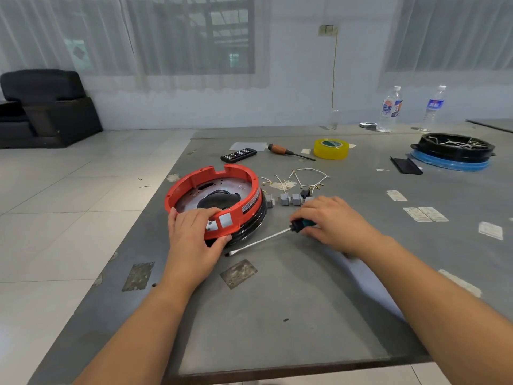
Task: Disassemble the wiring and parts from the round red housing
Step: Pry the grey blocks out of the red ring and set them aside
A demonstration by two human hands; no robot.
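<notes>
Grey desk [277,301] carries everything. Red housing [213,195] sits on it left of centre, open side up, metal plate and a dark part inside, black ring underneath. Your left hand [194,232] has its grip clamped on the near rim of the housing, fingers over the top edge, thumb low on the outer wall. Your right hand [330,220] is just right of the housing, grip curled round the handle of the screwdriver [266,238]; its shaft lies on the desk, tip pointing toward you and left, close to the housing's base. Far right: black round housing [455,148] on a blue ring, white wires in it. Two water bottles [390,109] at the far edge. Yellow tape roll [331,148] mid-back, wooden-handled screwdriver [288,152] beside it, bit case [238,155] left of that. Loose white wires [308,177] lie behind your right hand, grey switch blocks [290,199] between them and the housing.
</notes>
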